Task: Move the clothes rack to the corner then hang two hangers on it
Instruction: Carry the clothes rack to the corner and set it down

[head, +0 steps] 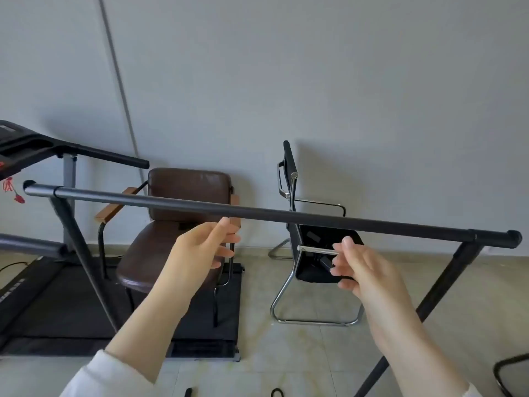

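The black clothes rack (286,214) stands in front of me, its top bar running from upper left to lower right across the view, with slanted legs at both ends. My left hand (200,247) hovers just under the bar's middle, fingers apart and curled, holding nothing. My right hand (357,267) is below the bar further right, fingers also apart and empty. Neither hand touches the bar. No hangers hang on the bar. Two small dark curved pieces at the bottom edge (277,392) cannot be identified.
A brown padded armchair (183,213) and a black chrome-framed chair (312,253) stand against the white wall behind the rack. A treadmill (43,296) fills the left side. Another dark chair base (512,373) shows at the bottom right. The floor is pale tile.
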A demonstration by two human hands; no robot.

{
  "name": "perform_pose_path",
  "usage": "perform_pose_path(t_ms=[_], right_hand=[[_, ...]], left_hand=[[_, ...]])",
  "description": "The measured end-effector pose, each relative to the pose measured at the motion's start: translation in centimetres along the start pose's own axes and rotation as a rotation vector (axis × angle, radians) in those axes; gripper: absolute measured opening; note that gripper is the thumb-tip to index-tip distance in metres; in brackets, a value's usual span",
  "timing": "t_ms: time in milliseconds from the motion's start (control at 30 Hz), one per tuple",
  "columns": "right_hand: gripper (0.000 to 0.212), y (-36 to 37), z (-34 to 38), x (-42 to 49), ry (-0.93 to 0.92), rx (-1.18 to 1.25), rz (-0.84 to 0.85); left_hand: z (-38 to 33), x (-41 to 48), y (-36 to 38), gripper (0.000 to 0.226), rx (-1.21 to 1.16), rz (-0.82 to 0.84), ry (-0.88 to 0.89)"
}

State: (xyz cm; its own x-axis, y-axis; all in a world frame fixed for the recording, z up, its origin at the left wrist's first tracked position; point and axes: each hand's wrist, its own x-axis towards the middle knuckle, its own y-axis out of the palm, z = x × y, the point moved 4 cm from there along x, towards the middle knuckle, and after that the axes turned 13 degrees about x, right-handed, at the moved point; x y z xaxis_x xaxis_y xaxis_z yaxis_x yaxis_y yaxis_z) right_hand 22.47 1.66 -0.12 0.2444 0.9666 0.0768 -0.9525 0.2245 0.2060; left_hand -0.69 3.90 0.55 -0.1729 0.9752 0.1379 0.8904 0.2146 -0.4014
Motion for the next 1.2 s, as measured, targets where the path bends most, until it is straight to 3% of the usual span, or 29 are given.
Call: perform_pose_path(t_ms=[133,367,867,1200], right_hand=[[0.022,0.1,-0.2,0.9,0.06,0.161,-0.022],[0.024,0.3,0.1,1.5,0.008,0.318,-0.063],[0.026,2.0,1.9,1.7,-0.086,0.327,-0.084],[0.024,6.0,2.9,0.8,-0.048,0.384,0.12]], left_hand=[[0.3,0.6,0.2,0.026,-0.224,0.012,-0.111],[0.2,0.9,0.6,0.026,-0.453,0.001,-0.13],[0.0,0.8,-1.1,0.025,-0.512,-0.065,-0.115],[-0.2,-3.4,-5.9,0.026,-0.466,-0.32,-0.17]])
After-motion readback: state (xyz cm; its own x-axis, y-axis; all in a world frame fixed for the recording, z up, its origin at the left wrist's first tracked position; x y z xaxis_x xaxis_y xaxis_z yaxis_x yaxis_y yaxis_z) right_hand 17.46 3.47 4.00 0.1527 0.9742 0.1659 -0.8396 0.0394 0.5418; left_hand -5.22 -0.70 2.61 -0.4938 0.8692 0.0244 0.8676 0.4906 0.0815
